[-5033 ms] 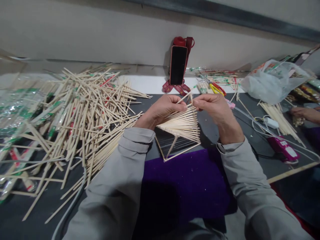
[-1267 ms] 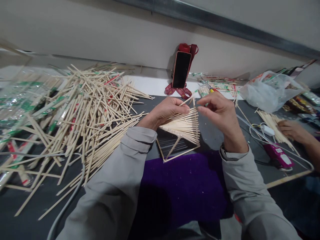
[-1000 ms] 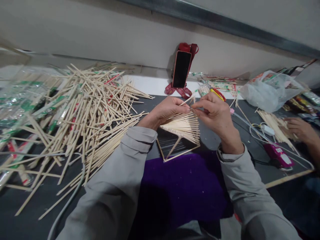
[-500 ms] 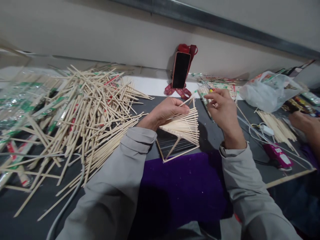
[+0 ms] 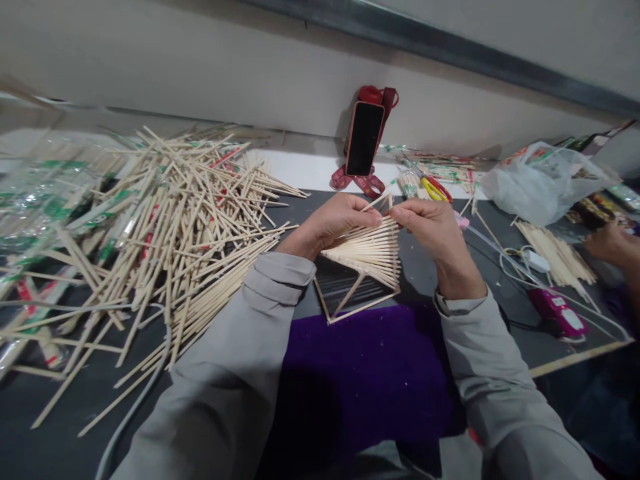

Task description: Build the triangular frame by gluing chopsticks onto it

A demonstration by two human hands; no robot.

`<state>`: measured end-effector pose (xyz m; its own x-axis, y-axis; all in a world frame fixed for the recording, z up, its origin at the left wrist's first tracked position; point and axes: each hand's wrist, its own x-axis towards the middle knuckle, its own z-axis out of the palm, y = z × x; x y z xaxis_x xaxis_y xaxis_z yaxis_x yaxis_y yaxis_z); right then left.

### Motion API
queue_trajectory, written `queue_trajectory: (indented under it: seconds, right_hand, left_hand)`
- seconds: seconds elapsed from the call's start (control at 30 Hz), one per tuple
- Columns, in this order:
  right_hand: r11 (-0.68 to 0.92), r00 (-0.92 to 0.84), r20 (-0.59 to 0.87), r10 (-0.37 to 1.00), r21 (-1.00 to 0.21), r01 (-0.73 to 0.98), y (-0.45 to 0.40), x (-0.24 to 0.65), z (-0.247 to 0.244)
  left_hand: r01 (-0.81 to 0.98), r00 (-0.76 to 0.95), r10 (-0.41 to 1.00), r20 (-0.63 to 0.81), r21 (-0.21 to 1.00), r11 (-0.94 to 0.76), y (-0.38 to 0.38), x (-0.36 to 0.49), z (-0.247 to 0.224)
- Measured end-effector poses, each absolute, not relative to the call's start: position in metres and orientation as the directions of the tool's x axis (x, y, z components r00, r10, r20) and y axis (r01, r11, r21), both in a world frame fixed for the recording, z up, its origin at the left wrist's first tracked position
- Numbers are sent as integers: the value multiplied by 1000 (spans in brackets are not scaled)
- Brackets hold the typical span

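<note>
In the middle of the table stands a fanned, layered structure of chopsticks [image 5: 367, 250], its lower sticks forming an open triangle at the front. My left hand [image 5: 343, 220] is closed over its upper left side, thumb and fingers gripping the sticks. One stick pokes up to the right from beside these fingertips. At the structure's upper right corner my right hand [image 5: 430, 227] pinches with thumb and forefinger, close to the left fingertips. What exactly lies between the right fingertips is partly hidden.
A big heap of loose chopsticks [image 5: 200, 207] and wrapped packs [image 5: 55, 187] covers the left. Behind are a phone [image 5: 365, 139] leaning on a red-capped bottle and pliers [image 5: 436, 189]. A plastic bag [image 5: 535, 183], cables, a magenta device [image 5: 557, 312] and another person's hand [image 5: 613, 243] are right.
My right hand has come down and left from above the table to the structure's upper right corner, and its fingers have closed there. The pliers are now uncovered. My left hand stays put.
</note>
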<state>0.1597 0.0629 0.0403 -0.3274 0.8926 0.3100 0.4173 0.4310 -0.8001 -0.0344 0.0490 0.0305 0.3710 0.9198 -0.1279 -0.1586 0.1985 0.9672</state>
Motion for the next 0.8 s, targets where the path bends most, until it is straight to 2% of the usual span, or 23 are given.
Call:
queue_trajectory:
  seconds: [0.3, 0.53, 0.8]
  right_hand:
    - [495, -354, 352, 866, -700, 514, 61, 158, 44]
    - [437, -313, 313, 896, -738, 513, 65, 171, 46]
    - [382, -246, 295, 923, -777, 501, 77, 196, 52]
  left_hand:
    - [-154, 361, 926, -112, 972, 177, 52, -35, 26]
    - [-56, 432, 891, -135, 983, 177, 57, -47, 20]
    - [45, 508, 860, -41, 999, 21, 60, -53, 19]
